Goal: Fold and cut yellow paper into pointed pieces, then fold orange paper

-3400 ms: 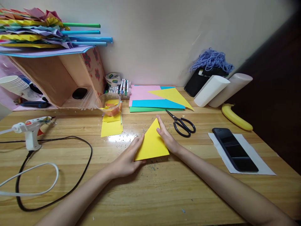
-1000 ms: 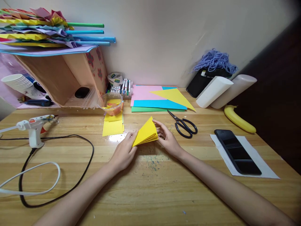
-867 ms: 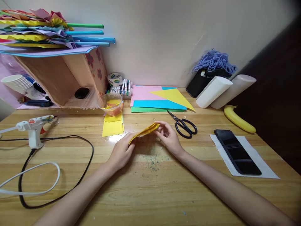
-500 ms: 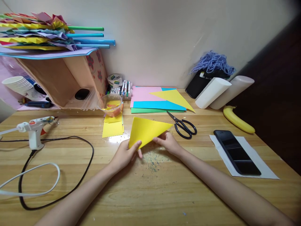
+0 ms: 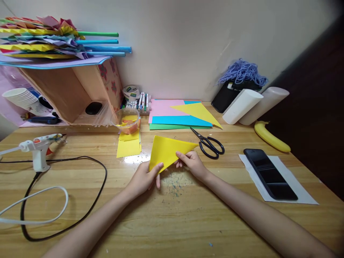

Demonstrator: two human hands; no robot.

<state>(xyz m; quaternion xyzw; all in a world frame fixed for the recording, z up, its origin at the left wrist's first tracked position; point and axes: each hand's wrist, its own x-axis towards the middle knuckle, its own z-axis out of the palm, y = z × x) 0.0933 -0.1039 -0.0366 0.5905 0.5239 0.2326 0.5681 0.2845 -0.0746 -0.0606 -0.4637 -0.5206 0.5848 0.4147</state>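
A yellow paper triangle [image 5: 168, 150], folded by the look of it, is held above the wooden table between both hands. My left hand [image 5: 143, 178] pinches its lower left corner, thumb on top and fingers underneath. Along the lower right edge, my right hand [image 5: 194, 165] grips the paper with the thumb on its face; the other fingers are partly hidden below. Black-handled scissors [image 5: 211, 145] lie just beyond the right hand, blades slightly apart. Behind the paper is a stack of coloured sheets [image 5: 166, 109], topped by another yellow triangle [image 5: 201, 113].
To the left stands a glue gun [image 5: 40, 150] with a looping black cord [image 5: 103, 186]. A clear cup [image 5: 126, 120] sits on yellow paper pieces [image 5: 128, 147]. On the right are a phone [image 5: 270, 173], a banana [image 5: 271, 138] and white rolls [image 5: 243, 105]. Markers [image 5: 143, 102] stand at the back.
My right thumb has come up onto the face of the yellow paper and now presses there. The paper has shifted slightly; my left hand keeps its hold.
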